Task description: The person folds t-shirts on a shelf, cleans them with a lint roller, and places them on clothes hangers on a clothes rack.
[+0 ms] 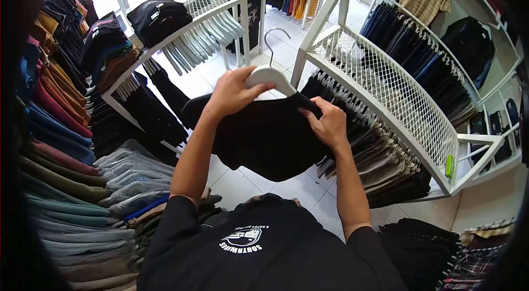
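In the head view a black shirt (264, 137) hangs on a white hanger (265, 75) with a metal hook, held up in front of my chest. My left hand (234, 91) grips the hanger near its middle, thumb across the front and fingers behind. My right hand (326, 121) pinches the black cloth at the shirt's right shoulder, close to the hanger's end. The hanger's lower parts are hidden inside the shirt.
Hanging clothes (60, 98) crowd the left side. A white rack with a mesh top (391, 82) stands close on the right, trousers below it. Empty white hangers (204, 40) hang on a rack ahead, beside folded black clothes (158, 20). White floor tiles (303, 194) show underneath.
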Motion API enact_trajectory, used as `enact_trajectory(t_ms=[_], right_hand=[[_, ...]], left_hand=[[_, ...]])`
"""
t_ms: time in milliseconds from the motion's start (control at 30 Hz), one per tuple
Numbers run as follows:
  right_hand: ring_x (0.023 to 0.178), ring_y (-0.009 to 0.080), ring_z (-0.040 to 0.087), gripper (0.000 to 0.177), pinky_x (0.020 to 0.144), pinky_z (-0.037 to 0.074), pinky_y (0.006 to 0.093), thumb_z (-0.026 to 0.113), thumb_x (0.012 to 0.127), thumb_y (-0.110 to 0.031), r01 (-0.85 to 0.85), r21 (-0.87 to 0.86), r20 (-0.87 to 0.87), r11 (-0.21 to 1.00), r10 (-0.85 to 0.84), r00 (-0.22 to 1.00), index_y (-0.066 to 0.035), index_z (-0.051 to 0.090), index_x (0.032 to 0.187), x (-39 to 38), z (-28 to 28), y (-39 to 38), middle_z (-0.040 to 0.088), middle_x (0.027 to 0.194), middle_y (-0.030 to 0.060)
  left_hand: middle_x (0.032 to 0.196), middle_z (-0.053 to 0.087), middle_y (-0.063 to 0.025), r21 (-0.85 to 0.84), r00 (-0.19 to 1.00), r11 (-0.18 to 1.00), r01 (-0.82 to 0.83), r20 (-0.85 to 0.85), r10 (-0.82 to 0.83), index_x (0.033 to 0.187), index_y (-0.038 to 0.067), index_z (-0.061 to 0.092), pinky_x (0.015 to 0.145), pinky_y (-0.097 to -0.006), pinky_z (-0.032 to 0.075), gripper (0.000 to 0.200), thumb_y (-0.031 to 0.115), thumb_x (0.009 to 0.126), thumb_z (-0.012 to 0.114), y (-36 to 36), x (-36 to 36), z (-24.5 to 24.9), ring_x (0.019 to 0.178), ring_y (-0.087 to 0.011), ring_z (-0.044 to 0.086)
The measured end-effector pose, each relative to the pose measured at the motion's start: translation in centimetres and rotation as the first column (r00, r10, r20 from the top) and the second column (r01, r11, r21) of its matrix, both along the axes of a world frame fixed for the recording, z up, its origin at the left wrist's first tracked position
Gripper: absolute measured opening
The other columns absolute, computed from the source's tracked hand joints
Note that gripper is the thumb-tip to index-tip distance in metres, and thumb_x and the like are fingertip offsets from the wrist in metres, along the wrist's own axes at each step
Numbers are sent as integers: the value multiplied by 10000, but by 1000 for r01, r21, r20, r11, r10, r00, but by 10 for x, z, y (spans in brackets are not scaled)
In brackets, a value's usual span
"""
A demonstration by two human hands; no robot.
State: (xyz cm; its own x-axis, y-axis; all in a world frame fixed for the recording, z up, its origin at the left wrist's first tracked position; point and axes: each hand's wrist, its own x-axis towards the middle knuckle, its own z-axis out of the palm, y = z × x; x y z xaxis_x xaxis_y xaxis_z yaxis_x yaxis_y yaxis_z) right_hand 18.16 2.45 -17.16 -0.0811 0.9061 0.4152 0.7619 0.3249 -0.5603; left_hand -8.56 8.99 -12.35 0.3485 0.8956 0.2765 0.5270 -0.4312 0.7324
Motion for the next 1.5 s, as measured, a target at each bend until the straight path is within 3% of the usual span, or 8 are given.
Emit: enact_trajectory(t_ms=[133, 300, 400, 500, 933, 1200, 1367, 1500], right_hand=[[856, 383, 698, 276, 726, 535, 461, 713, 922, -343, 118, -8, -6, 993, -118, 993, -91, 690, 1032, -14, 0, -9, 722, 926, 143], [950, 399, 685, 280, 806, 529, 486, 672, 950, -317, 46, -79, -52, 996, -50, 997, -82, 667, 1103, -22, -14, -18, 715, 1014, 170], [929, 396, 695, 291, 804, 537, 471, 690, 938, -342, 1, -78, -94, 997, -8, 996, -86, 691, 1077, -10, -2, -22, 726, 968, 178], [851, 373, 718, 273, 751, 548, 433, 731, 915, -359, -73, -121, -123, 990, 58, 991, -115, 730, 1039, 23, 8, -35, 739, 871, 158], [797, 229, 662, 183, 726, 524, 344, 726, 942, -218, 513, 207, -320, 833, -438, 840, -39, 727, 982, 296, -30, -166, 679, 886, 97], [1365, 398, 414, 613, 1086, 348, 573, 648, 953, -445, 957, 207, 269, 204, -952, 145, -211, 468, 1491, 482, -48, -209, 427, 1492, 175], [1294, 423, 510, 611, 1046, 404, 578, 476, 1043, -483, 961, -76, 434, 268, -858, 274, -202, 361, 1573, 525, -69, -204, 481, 1451, 248], [1168, 436, 597, 511, 946, 511, 499, 396, 1091, -384, 813, 280, -137, 510, -817, 560, -90, 406, 1509, 452, -76, -206, 547, 1332, 275]], left_hand=[[821, 732, -116, 587, 858, 669, -456, 92, 505, 1054, 14, 697, 690, -366, 554, 430, 399, 889, 793, -11, 27, -19, 735, -240, 716], [836, 719, -123, 48, 842, 847, -530, 149, 518, 1201, 40, 624, 699, -406, 553, 650, 543, 828, 799, -34, 49, -35, 766, -275, 719], [899, 716, -152, 720, 778, 517, -462, 49, 627, 1170, -3, 637, 707, -378, 555, 664, 534, 819, 810, -40, 46, -21, 772, -291, 712], [923, 723, -148, 294, 986, 946, -134, -55, 157, 1070, -4, 686, 759, -357, 548, 558, 452, 798, 860, -39, 38, -9, 810, -264, 712], [811, 713, -138, -38, 921, 924, 381, 99, -376, 978, -22, 660, 682, -346, 524, 353, 305, 910, 776, -110, 244, 4, 771, -176, 686], [778, 699, -87, -132, 900, 893, 429, 148, -410, 1031, -27, 702, 644, -316, 505, 381, 334, 927, 766, -139, 318, -10, 704, -128, 631], [786, 705, -100, -124, 918, 912, 390, 133, -375, 1028, -26, 702, 647, -325, 512, 406, 364, 928, 759, -150, 331, -12, 705, -149, 651], [768, 696, -101, -134, 942, 935, 328, 126, -312, 996, -22, 701, 637, -328, 508, 413, 382, 927, 757, -152, 328, -13, 701, -147, 648]])
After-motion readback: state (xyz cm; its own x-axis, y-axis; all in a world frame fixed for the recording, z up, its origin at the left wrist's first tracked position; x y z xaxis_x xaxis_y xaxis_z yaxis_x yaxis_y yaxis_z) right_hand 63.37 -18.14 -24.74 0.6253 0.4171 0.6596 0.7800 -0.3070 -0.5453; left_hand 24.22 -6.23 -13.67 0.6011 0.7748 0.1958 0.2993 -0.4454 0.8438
